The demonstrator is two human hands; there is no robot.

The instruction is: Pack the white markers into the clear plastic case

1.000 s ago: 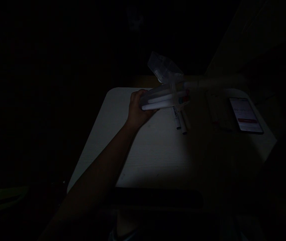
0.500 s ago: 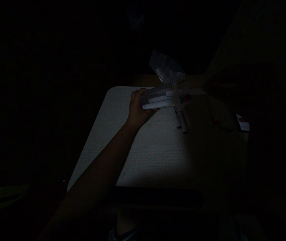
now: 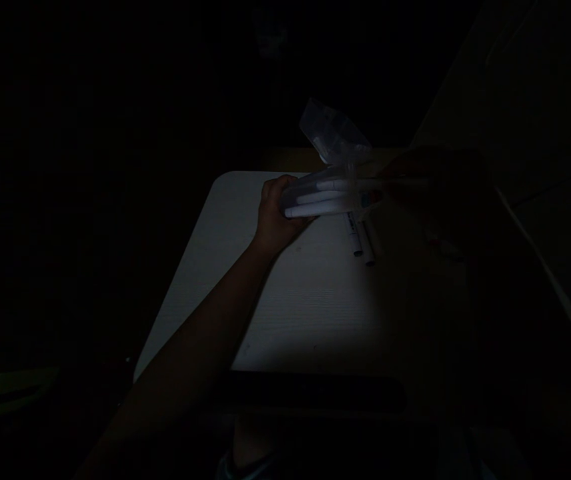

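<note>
The view is very dark. My left hand (image 3: 276, 212) is closed around the left end of a clear plastic pouch (image 3: 310, 183), holding it above the white table. Several white markers (image 3: 315, 209) lie inside, and red and blue ends (image 3: 371, 198) show at the pouch's right end. The clear flap (image 3: 333, 133) stands up behind. My right hand (image 3: 415, 177), deep in shadow, is at the pouch's right end. Its fingers seem closed on a faint pale marker (image 3: 413, 181) pointing at the opening. Two loose markers (image 3: 360, 245) lie on the table just below the pouch.
The white tabletop (image 3: 310, 287) is lit at left and shadowed at right, with a rounded far left corner. A dark bar-like strip (image 3: 315, 392) runs along its near edge. A dim green object (image 3: 10, 393) is at lower left.
My right hand has come left, closer to the pouch's opening. The marker it held reaching into the pouch now appears among the others inside. My left hand and the pouch have hardly moved.
</note>
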